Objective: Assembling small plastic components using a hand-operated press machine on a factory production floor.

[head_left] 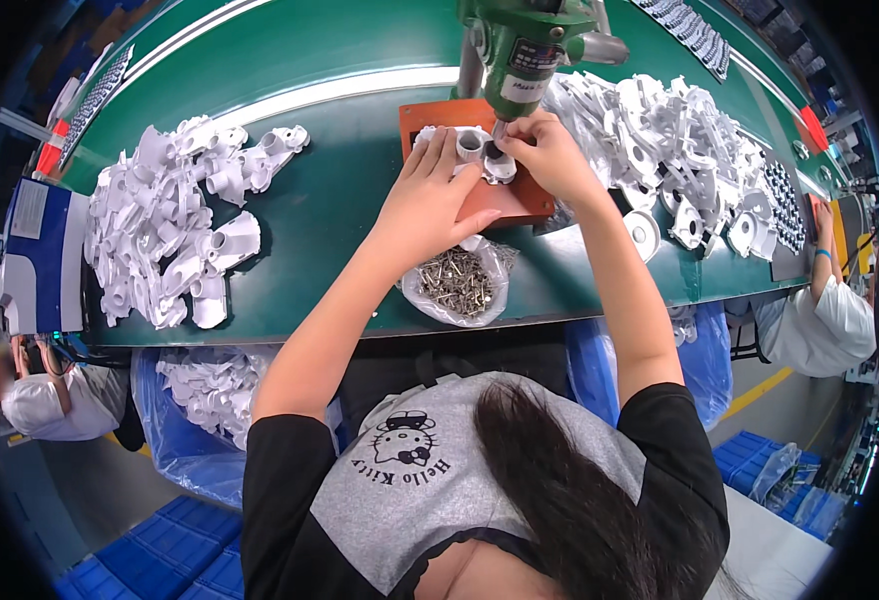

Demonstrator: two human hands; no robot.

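Observation:
A white molded plastic part with round tube-like openings lies on the orange base plate of a green bench press. My left hand lies over the part's left side, fingers stretched out flat on it and thumb spread apart. Beneath the press spindle, at the part's right side, my right hand has its thumb and fingers pinched together. What sits in that pinch is too small and covered to make out. Just in front of the plate, a clear plastic bag holds many small metal pins.
Heaps of white plastic parts lie left and right on the green table. A blue-and-white machine stands at the left end. Blue-lined bins sit below the front edge. Other people work at both sides.

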